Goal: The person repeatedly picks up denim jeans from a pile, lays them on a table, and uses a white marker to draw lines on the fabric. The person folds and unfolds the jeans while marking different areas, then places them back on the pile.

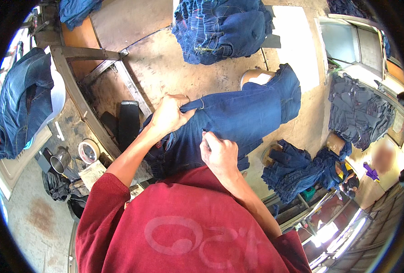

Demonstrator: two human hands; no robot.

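Note:
A pair of blue jeans (245,113) lies stretched across in front of my body, its far end draped to the right. My left hand (172,113) is closed on the upper edge of the denim, bunching a fold between thumb and fingers. Just right of it, my right hand (221,152) is curled over the jeans with thumb and forefinger pinched together. A small dark bit shows at those fingertips, too small to name. Under my forearms, the near part of the jeans is partly hidden.
A tall stack of folded jeans (222,29) sits on the floor ahead. More denim (297,170) hangs in a bundle at right, near a pile of dark garments (361,109). At left stand a worn bench with a tape roll (89,151), a metal cup (60,161) and draped jeans (22,102).

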